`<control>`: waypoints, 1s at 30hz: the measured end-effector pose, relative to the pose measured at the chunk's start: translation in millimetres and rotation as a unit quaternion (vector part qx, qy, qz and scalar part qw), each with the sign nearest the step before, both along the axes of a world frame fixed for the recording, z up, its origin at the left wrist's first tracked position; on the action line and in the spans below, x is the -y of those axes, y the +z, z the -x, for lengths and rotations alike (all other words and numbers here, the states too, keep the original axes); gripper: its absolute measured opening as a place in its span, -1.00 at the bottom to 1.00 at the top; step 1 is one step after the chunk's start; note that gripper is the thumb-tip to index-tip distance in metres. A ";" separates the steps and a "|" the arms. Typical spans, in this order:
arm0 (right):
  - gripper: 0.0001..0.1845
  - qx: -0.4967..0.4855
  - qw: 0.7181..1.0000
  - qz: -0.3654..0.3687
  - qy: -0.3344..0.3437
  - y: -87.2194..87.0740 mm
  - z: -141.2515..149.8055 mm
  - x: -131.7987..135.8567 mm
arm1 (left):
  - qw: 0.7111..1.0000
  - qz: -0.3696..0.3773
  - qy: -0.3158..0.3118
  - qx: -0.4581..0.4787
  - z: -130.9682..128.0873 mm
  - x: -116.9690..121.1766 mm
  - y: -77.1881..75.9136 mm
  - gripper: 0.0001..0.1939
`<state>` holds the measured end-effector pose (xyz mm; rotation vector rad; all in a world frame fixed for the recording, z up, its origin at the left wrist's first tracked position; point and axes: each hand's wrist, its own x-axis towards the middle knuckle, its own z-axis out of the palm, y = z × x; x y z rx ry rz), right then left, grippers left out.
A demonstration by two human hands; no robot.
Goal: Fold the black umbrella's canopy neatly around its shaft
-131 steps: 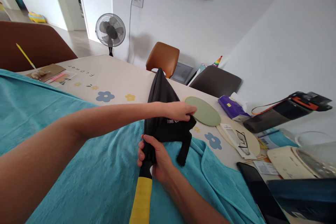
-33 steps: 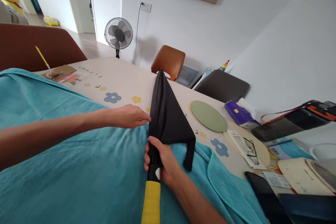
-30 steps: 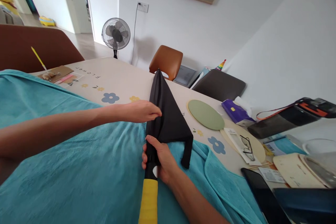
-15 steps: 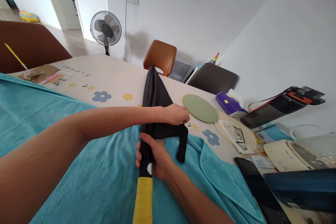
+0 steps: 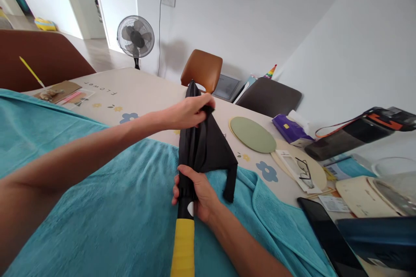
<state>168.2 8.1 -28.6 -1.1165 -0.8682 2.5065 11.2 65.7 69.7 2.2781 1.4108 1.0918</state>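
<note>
A folded black umbrella (image 5: 208, 147) with a yellow handle (image 5: 182, 249) lies pointing away from me over a teal towel (image 5: 107, 207). My right hand (image 5: 195, 192) is wrapped round the shaft just above the handle. My left hand (image 5: 191, 112) reaches across and pinches the black fabric high up, near the tip. The umbrella's closing strap (image 5: 231, 184) hangs loose on the right side of the canopy.
The table (image 5: 143, 91) has a flower-print cover. A green round mat (image 5: 252, 134), purple tissue pack (image 5: 290, 130), glasses (image 5: 303, 169), a black tablet (image 5: 328, 238) and a dark bag (image 5: 354, 136) lie at the right. Chairs (image 5: 202, 69) and a fan (image 5: 135, 40) stand beyond.
My left hand has moved from the canopy's lower right edge up toward the tip and gathered fabric there. My right hand keeps its grip on the shaft.
</note>
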 end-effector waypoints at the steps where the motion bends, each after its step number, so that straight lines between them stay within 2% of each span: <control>1: -0.69 -0.006 1.000 0.001 -0.007 -0.1 0.3 0.3 | 1.000 -0.013 0.000 -0.020 9.7 7.0 -2.8 -0.71; 4: -0.78 -0.026 0.999 0.001 -0.045 1.4 1.6 2.2 | 0.999 -0.019 0.024 -0.035 33.7 28.7 -13.3 -0.81; 9: -0.87 -0.035 0.996 -0.001 -0.087 7.4 3.8 5.1 | 0.986 0.043 0.131 0.096 61.1 55.7 -29.6 -0.91; 13: -0.87 -0.002 0.997 0.008 -0.076 9.0 2.2 2.9 | 0.976 0.090 0.154 0.124 72.6 60.8 -41.2 -0.92; 17: -0.83 -0.023 0.996 0.040 -0.076 7.9 -1.0 -0.7 | 0.980 0.089 0.154 0.093 74.6 59.3 -47.8 -0.91; 20: -0.74 -0.060 0.992 0.073 -0.083 8.0 -2.2 -2.5 | 0.980 0.098 0.159 0.067 75.9 59.4 -49.3 -0.90; 23: -0.70 -0.073 0.991 0.094 -0.062 8.3 -2.9 -3.8 | 0.977 0.117 0.166 0.060 78.8 60.3 -47.6 -0.89; 30: -0.65 -0.055 0.995 0.074 -0.039 6.8 -4.1 -3.2 | 0.973 0.113 0.197 0.033 91.2 63.4 -34.0 -0.86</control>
